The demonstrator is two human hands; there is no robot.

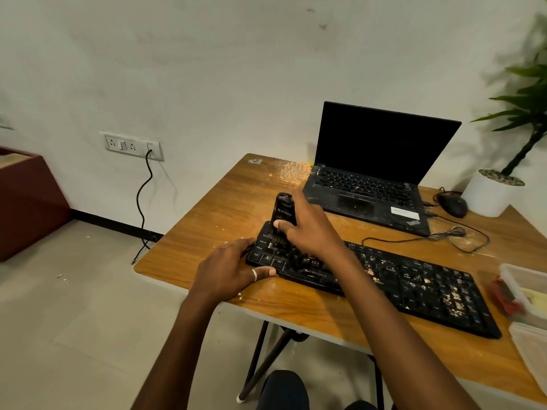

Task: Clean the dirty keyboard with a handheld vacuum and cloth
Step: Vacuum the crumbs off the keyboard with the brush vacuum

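A black keyboard point(414, 285) lies slantwise on the wooden table point(225, 208), with pale crumbs scattered over its right half. My right hand point(307, 226) grips a black handheld vacuum point(283, 210), held upright with its brush nozzle down on the keys at the keyboard's left end. My left hand point(233, 267) holds the keyboard's left edge, its thumb pressing on the front rim and its fingers curled round the side. No cloth can be made out.
An open black laptop point(373, 173) stands behind the keyboard, dust beside it. A black mouse point(453, 204) and its cable lie to the right, near a white plant pot point(491, 193). Clear plastic containers point(529, 294) sit at the table's right edge. A wall socket point(131, 146) with a cable is at left.
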